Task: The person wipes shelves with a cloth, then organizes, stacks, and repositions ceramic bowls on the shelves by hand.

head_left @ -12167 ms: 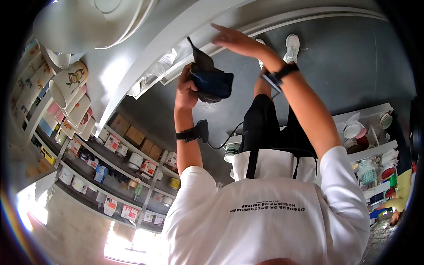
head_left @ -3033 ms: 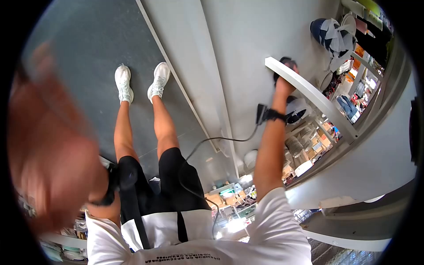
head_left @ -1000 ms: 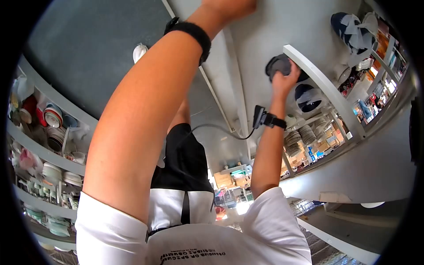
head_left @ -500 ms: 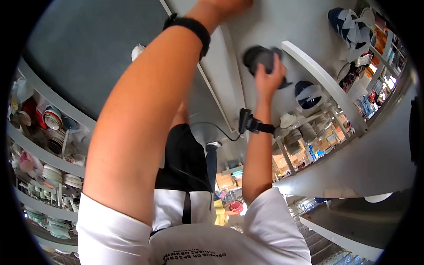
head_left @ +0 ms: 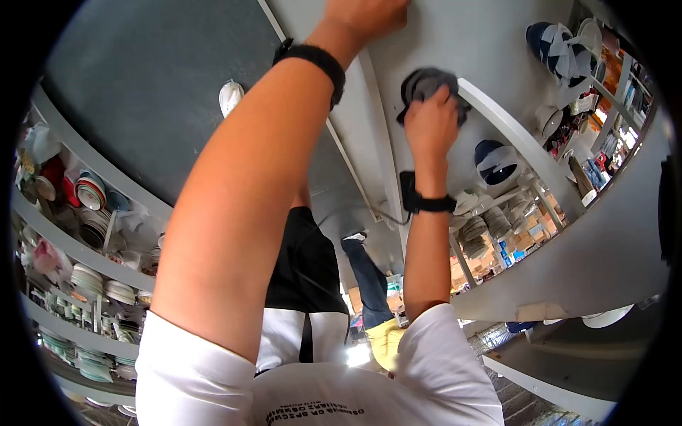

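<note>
My right hand (head_left: 433, 128) is closed on a dark grey crumpled cloth (head_left: 426, 84), held against a pale grey shelf surface (head_left: 419, 35) beside a light upright bar. My left hand (head_left: 366, 15) is at the top edge of the view, over the same pale surface; its fingers are mostly cut off, so I cannot tell whether it holds anything. Close to my right hand is a dark blue bowl (head_left: 495, 162) partly wrapped in clear plastic. Both wrists wear black straps, and a cable runs from the right one.
On the left, curved shelves (head_left: 106, 248) carry stacked bowls and plates. More wrapped dark bowls (head_left: 558, 53) stand at upper right, with stacked pale bowls (head_left: 490, 220) below. A person in a yellow top (head_left: 383, 341) is behind me. A white shoe (head_left: 231, 98) shows past my left forearm.
My right hand has turned so its back shows, and the dark cloth has bunched under its fingers. My left arm has shifted slightly right. The person in yellow has moved.
</note>
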The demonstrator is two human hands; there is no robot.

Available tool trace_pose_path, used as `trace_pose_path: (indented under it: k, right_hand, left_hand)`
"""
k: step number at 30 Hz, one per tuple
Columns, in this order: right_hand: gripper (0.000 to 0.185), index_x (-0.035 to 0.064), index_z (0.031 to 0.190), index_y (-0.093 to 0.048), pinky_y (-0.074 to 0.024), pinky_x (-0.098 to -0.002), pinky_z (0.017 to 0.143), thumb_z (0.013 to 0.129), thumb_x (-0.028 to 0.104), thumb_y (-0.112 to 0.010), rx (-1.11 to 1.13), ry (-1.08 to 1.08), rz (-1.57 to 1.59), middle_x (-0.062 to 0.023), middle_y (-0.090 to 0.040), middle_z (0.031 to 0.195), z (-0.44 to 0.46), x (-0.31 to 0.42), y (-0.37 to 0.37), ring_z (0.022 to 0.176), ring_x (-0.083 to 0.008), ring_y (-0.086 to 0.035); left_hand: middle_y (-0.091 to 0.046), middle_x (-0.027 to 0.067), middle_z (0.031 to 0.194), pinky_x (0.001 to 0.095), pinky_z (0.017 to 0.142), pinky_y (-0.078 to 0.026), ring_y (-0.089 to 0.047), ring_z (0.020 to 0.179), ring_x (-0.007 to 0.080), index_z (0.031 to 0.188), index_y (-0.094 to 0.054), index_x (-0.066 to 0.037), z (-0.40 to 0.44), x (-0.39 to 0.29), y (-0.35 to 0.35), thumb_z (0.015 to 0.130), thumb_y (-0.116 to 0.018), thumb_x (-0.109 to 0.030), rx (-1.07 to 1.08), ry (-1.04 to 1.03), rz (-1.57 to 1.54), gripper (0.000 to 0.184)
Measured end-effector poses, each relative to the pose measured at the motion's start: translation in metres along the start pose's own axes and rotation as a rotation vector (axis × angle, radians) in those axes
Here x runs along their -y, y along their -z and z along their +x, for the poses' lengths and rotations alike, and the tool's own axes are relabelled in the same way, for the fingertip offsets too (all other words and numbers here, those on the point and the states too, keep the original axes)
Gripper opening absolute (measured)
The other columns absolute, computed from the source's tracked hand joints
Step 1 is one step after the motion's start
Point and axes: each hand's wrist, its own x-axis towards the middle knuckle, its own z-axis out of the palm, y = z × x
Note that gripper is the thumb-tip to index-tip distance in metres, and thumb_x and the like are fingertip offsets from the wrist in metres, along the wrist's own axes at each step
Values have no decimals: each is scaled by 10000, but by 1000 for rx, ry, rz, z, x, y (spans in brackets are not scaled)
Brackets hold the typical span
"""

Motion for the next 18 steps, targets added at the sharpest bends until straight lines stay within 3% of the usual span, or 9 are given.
trace_pose_path:
  k: [2, 6, 8, 10, 12, 14, 18]
  right_hand:
    - [553, -38, 1273, -465, -505, -503, 846, 814, 218, -636, 94, -78, 97, -235, -597, 1092, -24, -19, -8, 979, -417, -615]
    - [506, -55, 1224, -554, -485, -452, 935, 774, 165, -626, 189, -291, 371, -281, -592, 1221, -41, -85, -19, 1116, -412, -592]
    - [514, -59, 1222, -579, -463, -434, 973, 760, 159, -627, -58, -458, 507, -280, -616, 1191, -33, -121, -26, 1146, -397, -583]
    - [501, -54, 1234, -581, -436, -416, 1007, 779, 145, -639, -322, -250, 714, -253, -626, 1197, -6, -158, -45, 1155, -370, -583]
    - [428, 21, 1238, -623, -395, -402, 1051, 826, 138, -628, -321, -193, 718, -195, -593, 1286, 32, -152, -36, 1196, -346, -555]
    - [353, 112, 1216, -670, -377, -381, 1064, 871, 149, -605, -152, 227, 584, -128, -563, 1350, 77, -128, -9, 1232, -310, -521]
    - [324, 102, 1207, -674, -354, -346, 1085, 896, 122, -587, -30, 434, 640, -134, -541, 1364, 95, -140, 0, 1277, -267, -486]
  left_hand:
    - [-599, 77, 892, 364, 701, -549, -598, 927, 243, 802, -617, -55, 0, 1, 1, 756, -584, -105, 0, -2, -9, 76]
    - [-585, 67, 896, 360, 694, -552, -593, 922, 235, 816, -616, -55, 1, 0, 2, 754, -597, -109, 32, 16, -23, 84]
    - [-580, 67, 899, 356, 694, -551, -591, 924, 235, 817, -613, -54, 0, 0, 4, 753, -600, -105, 36, 12, -28, 83]
    - [-575, 67, 902, 352, 695, -550, -588, 926, 235, 819, -610, -52, 2, 2, 4, 753, -604, -102, 40, 3, -28, 83]
    - [-573, 71, 907, 351, 703, -549, -585, 935, 234, 821, -608, -47, 0, 0, 4, 753, -614, -97, 27, -9, 5, 84]
    - [-576, 74, 913, 351, 709, -549, -585, 942, 235, 829, -609, -44, -2, -1, 1, 755, -617, -97, 32, -5, 1, 91]
    - [-586, 79, 936, 355, 719, -550, -587, 965, 239, 851, -615, -41, 1, -1, 0, 757, -621, -98, 18, 10, -7, 110]
